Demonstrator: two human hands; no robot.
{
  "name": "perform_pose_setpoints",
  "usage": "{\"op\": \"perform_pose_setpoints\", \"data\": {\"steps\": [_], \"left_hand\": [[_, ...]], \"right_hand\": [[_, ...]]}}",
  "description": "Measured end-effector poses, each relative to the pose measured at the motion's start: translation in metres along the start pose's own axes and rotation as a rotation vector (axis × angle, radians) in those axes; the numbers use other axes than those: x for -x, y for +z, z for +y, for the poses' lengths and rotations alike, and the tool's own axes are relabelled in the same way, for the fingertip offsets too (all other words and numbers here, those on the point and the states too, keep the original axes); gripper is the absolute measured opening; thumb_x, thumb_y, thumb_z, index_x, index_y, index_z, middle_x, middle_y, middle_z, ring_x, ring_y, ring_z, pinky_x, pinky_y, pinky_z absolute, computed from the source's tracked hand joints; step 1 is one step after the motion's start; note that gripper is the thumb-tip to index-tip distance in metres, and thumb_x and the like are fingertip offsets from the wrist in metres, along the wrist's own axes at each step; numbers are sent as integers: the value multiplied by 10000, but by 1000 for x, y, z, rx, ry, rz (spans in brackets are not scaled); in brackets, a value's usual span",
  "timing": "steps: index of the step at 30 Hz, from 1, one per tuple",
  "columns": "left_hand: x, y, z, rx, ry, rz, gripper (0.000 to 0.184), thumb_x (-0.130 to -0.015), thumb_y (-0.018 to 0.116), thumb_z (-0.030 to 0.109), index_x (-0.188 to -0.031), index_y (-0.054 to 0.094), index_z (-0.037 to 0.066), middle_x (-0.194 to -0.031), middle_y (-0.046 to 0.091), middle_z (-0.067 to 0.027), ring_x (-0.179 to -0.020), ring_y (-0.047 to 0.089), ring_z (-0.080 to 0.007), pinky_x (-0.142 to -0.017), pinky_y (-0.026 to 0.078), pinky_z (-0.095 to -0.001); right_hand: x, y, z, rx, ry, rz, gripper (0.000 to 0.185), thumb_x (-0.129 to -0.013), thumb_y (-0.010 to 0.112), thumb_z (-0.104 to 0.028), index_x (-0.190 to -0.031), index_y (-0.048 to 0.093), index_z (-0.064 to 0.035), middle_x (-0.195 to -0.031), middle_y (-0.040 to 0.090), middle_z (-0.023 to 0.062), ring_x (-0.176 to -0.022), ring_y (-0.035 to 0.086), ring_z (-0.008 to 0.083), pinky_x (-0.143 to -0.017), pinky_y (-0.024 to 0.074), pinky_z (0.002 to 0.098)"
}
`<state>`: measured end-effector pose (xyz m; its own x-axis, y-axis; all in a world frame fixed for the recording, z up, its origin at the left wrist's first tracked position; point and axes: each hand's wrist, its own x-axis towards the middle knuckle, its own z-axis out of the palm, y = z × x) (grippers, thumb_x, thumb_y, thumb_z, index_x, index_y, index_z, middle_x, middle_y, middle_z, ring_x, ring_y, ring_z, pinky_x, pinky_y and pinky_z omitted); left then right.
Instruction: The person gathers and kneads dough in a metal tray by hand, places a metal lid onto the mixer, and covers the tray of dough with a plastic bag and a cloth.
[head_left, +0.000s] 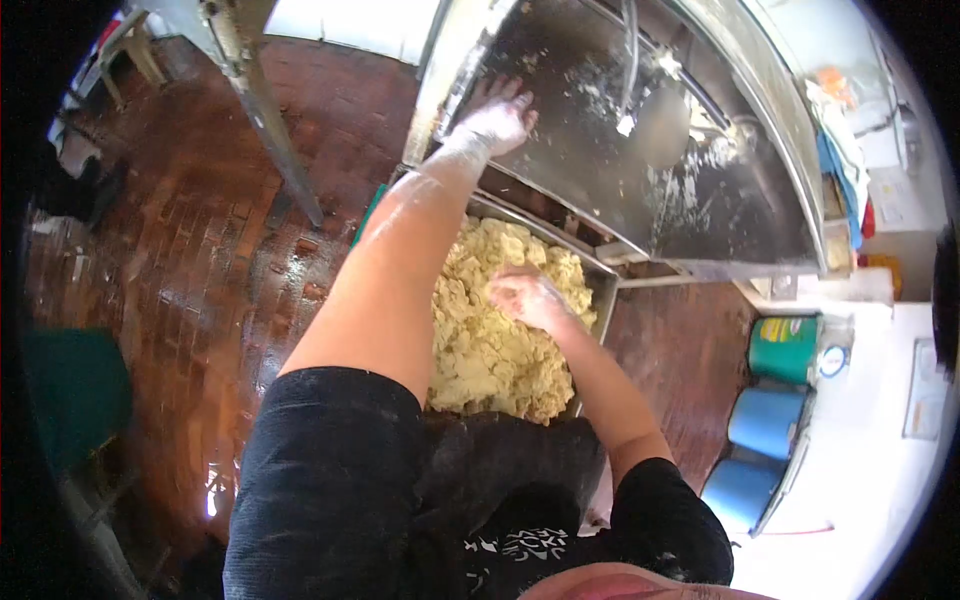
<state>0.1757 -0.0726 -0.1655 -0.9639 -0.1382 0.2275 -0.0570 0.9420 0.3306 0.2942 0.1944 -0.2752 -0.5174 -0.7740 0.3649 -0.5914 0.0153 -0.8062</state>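
Note:
A metal tub (603, 310) in front of my body is filled with pale yellow, lumpy dough (480, 350). My right hand (528, 297) is down on the dough near the tub's far right part, its fingers curled into the lumps and partly hidden. Farther up, my left hand (497, 118) rests with fingers spread against the dark metal panel (590, 185) of a machine, close to its left edge. White flour coats that hand and its wrist.
The machine's metal frame (800, 180) rises just beyond the tub. A green bucket (783, 347) and two blue containers (765, 420) line the right wall. A metal leg (270, 140) stands at the upper left on the wet red-brown brick floor (210, 290).

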Motion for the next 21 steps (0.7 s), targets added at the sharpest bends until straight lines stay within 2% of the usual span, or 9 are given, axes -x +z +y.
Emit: {"op": "perform_pose_setpoints", "data": {"steps": [2, 3, 6, 7, 10, 11, 15, 19, 21], "left_hand": [[-7, 15, -5, 26, 15, -3, 587, -1056, 338, 495, -1549, 397, 182, -1647, 283, -103, -1539, 199, -307, -1269, 157, -461], [-4, 14, -3, 79, 4, 10, 587, -1055, 348, 496, -1548, 398, 180, -1638, 301, -114, -1527, 231, -321, -1257, 199, -458], [5, 10, -6, 474, 75, 129, 532, -1020, 476, 424, -1465, 502, 133, -1564, 413, -176, -1464, 337, -395, -1231, 250, -485], [17, 2, -2, 492, 88, 210, 508, -1020, 500, 386, -1455, 509, 123, -1529, 451, -184, -1436, 379, -397, -1203, 303, -476], [69, 10, 36, 435, 187, 486, 439, -1011, 557, 282, -1407, 545, 95, -1439, 535, -201, -1351, 486, -392, -1121, 415, -467], [99, 18, 56, 556, 190, 405, 392, -995, 583, 213, -1360, 575, 71, -1401, 568, -198, -1318, 517, -386, -1114, 418, -463], [251, -7, 174, 770, 404, 182, 425, -1016, 537, 236, -1409, 538, 72, -1492, 518, -150, -1436, 420, -342, -1194, 319, -451], [287, -23, 191, 852, 524, 181, 433, -979, 549, 185, -1382, 564, 25, -1490, 512, -174, -1430, 410, -392, -1209, 272, -489], [281, 0, 180, 676, 285, -6, 441, -976, 559, 202, -1378, 571, 23, -1488, 506, -190, -1426, 410, -398, -1215, 254, -497]], "right_hand": [[12, -10, -61, 337, 277, -193, 69, -952, 648, -79, -902, 682, -47, -819, 689, 80, -665, 635, 134, -529, 524, 212], [22, -1, -63, 278, 272, 122, 131, -958, 691, -163, -894, 684, -49, -680, 633, 66, -585, 603, 121, -512, 509, 256], [38, -6, -96, -113, 777, 377, 190, -985, 682, -214, -901, 671, -44, -676, 608, -1, -565, 572, 92, -505, 446, 256], [45, 1, -102, -96, 811, 518, 301, -1017, 638, -323, -854, 650, -71, -638, 524, -36, -481, 416, 56, -457, 356, 255], [61, -8, -119, -327, 1039, 760, 390, -1034, 585, -402, -826, 642, -78, -623, 504, -34, -505, 427, 70, -500, 391, 256], [81, -10, -88, -253, 927, 683, 534, -1022, 513, -537, -976, 653, -24, -772, 609, 29, -540, 443, 123, -528, 437, 303], [56, -7, -120, -864, 867, 914, 455, -1077, 422, -414, -1177, 584, -1, -978, 653, 78, -847, 612, 187, -793, 526, 343], [46, -19, -151, -1031, 880, 913, 481, -1086, 385, -421, -1220, 577, -2, -1063, 649, 104, -957, 605, 204, -888, 506, 369], [37, -24, -171, -1116, 888, 893, 495, -1090, 367, -425, -1242, 574, -2, -1106, 647, 117, -1013, 602, 212, -935, 497, 383]]}}
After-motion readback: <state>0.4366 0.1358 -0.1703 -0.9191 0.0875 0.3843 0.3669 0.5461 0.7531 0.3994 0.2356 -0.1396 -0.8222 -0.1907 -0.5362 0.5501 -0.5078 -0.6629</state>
